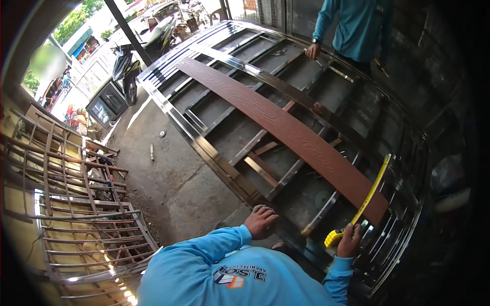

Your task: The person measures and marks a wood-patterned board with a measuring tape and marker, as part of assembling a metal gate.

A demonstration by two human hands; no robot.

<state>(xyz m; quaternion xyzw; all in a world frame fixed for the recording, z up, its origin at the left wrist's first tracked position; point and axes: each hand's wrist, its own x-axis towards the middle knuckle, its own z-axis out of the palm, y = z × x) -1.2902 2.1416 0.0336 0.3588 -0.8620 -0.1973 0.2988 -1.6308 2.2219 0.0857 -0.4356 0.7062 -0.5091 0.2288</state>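
My right hand (349, 240) is closed around a yellow tape measure (334, 237). Its yellow blade (374, 189) runs out past the thumb and crosses the near end of a long red-brown wood-grain plank (286, 126). That plank lies slantwise on top of a large metal frame (245, 148) of rails and crossbars. Beside the frame's near edge, my left hand (261, 222) rests with its fingers loosely bent and nothing visible in them. Both of my sleeves are light blue.
Across the frame stands a person (352, 30) in a blue shirt, one hand holding a thin tool. Metal grilles (92, 229) lean at the left. A motorcycle (135, 64) is parked beyond, near a dark framed panel (106, 103). A short rod (151, 152) lies on the concrete floor.
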